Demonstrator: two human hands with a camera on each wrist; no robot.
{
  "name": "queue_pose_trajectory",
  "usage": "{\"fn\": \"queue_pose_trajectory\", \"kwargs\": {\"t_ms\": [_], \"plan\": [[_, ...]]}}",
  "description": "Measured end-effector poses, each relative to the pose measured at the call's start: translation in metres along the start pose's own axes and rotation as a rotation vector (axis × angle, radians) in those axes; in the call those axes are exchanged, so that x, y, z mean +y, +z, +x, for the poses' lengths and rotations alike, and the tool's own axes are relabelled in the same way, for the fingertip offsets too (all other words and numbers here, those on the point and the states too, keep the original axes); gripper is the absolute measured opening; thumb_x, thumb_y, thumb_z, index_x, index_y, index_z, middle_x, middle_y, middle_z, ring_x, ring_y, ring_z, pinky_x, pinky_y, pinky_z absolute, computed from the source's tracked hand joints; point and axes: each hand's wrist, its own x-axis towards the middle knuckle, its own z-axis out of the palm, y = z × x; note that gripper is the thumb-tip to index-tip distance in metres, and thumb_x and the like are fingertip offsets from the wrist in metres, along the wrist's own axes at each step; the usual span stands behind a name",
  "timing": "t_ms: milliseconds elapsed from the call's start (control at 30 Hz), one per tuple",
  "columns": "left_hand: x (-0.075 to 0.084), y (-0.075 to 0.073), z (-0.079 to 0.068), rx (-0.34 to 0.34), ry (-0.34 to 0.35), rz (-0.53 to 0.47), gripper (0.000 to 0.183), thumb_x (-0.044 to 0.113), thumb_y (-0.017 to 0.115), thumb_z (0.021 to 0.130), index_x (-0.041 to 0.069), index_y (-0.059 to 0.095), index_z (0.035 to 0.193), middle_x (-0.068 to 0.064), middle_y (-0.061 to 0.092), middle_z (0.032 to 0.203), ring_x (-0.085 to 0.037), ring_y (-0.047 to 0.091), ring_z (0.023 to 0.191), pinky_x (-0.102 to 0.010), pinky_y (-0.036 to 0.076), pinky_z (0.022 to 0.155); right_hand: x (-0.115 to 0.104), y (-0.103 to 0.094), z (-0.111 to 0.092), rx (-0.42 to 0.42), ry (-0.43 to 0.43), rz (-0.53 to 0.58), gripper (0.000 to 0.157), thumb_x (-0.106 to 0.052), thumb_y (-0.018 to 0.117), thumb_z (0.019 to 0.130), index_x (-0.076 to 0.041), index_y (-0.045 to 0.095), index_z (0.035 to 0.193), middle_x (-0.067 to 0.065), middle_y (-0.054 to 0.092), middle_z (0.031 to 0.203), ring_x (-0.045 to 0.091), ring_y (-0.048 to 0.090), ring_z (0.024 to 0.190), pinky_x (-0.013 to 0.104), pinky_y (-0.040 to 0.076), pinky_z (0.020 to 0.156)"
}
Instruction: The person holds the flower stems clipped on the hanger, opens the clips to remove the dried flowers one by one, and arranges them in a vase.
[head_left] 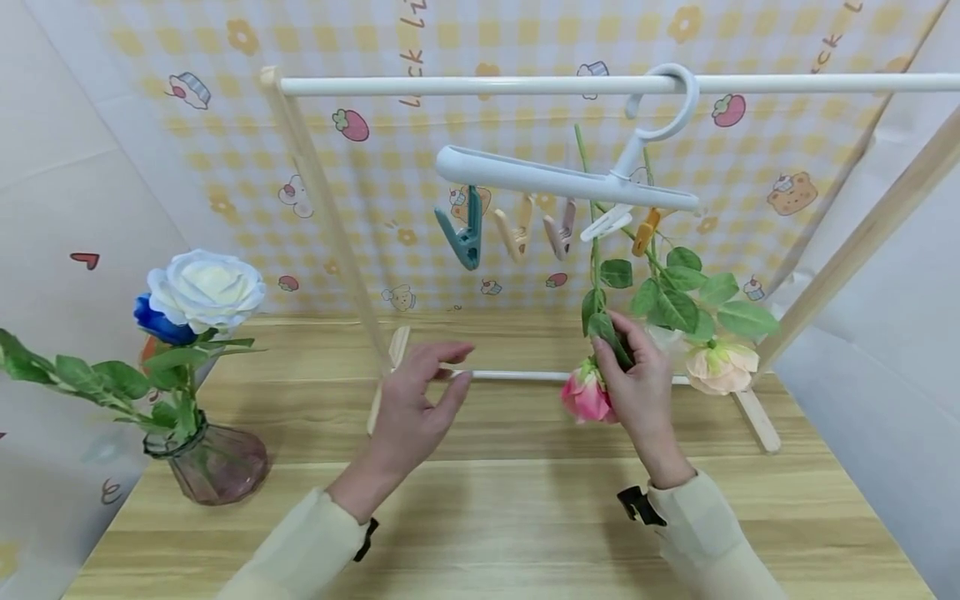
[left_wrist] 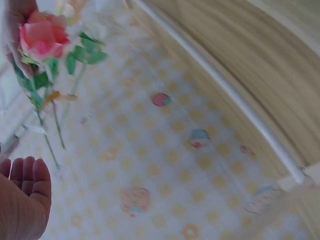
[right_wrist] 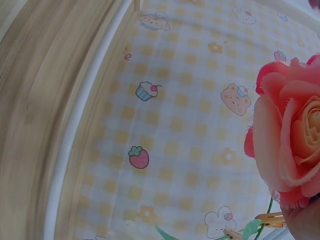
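My right hand point(head_left: 643, 379) grips the stem and leaves of a pink rose point(head_left: 585, 393), whose bloom points down. Its green stem rises past a white clothespin point(head_left: 606, 223) under a light-blue hanger point(head_left: 547, 177). Beside it a peach rose point(head_left: 722, 367) hangs head down below an orange clothespin point(head_left: 647, 232). A pale bloom point(left_wrist: 97, 27) shows behind them in the left wrist view. My left hand point(head_left: 416, 408) is held in the air left of the roses, fingers loosely bent and nothing in them. Three more clothespins hang along the hanger, a teal one point(head_left: 465, 233) leftmost.
The hanger hooks over the white top rod point(head_left: 465, 86) of a wooden rack, with a lower rod point(head_left: 517, 375) near the table point(head_left: 495, 517). At left stands a pinkish glass vase point(head_left: 225, 467) holding a white-blue rose point(head_left: 206, 287) and a blue one point(head_left: 161, 321).
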Motion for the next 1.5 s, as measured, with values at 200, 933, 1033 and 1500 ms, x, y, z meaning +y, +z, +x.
{"fn": "queue_pose_trajectory", "kwargs": {"t_ms": [200, 933, 1033, 1500], "plan": [[0.034, 0.035, 0.031, -0.096, 0.055, -0.093, 0.025, 0.002, 0.062, 0.086, -0.003, 0.062, 0.111, -0.014, 0.067, 0.107, -0.021, 0.064, 0.096, -0.02, 0.052, 0.082, 0.0, -0.001, 0.0, 0.01, -0.004, -0.014, 0.028, 0.0, 0.061, 0.088, 0.006, 0.061, 0.115, 0.022, 0.066, 0.107, 0.004, 0.06, 0.085, 0.008, 0.046, 0.073], [0.038, 0.076, 0.148, -0.295, -0.124, 0.19, 0.041, 0.006, 0.054, 0.094, -0.002, 0.049, 0.133, -0.013, 0.055, 0.133, -0.022, 0.05, 0.124, -0.03, 0.034, 0.108, -0.009, 0.007, -0.005, -0.006, -0.032, 0.045, 0.028, 0.001, 0.061, 0.088, 0.005, 0.062, 0.116, 0.022, 0.066, 0.107, 0.012, 0.061, 0.086, 0.01, 0.047, 0.074], [0.034, 0.079, 0.154, -0.34, -0.16, 0.252, 0.039, 0.008, 0.055, 0.094, 0.001, 0.051, 0.132, -0.011, 0.056, 0.132, -0.02, 0.051, 0.124, -0.031, 0.032, 0.11, -0.011, 0.007, -0.006, -0.018, -0.008, 0.073, 0.029, 0.001, 0.061, 0.088, 0.005, 0.061, 0.116, 0.022, 0.065, 0.108, 0.009, 0.06, 0.087, 0.011, 0.048, 0.074], [0.012, 0.098, 0.158, -0.244, -0.213, 0.391, 0.033, 0.022, 0.07, 0.085, 0.008, 0.061, 0.113, -0.008, 0.065, 0.11, -0.021, 0.061, 0.095, -0.031, 0.049, 0.078, -0.023, 0.014, -0.012, -0.077, 0.102, 0.228, 0.031, 0.002, 0.062, 0.087, 0.005, 0.06, 0.118, 0.02, 0.063, 0.11, 0.01, 0.06, 0.09, 0.016, 0.05, 0.076]]}}
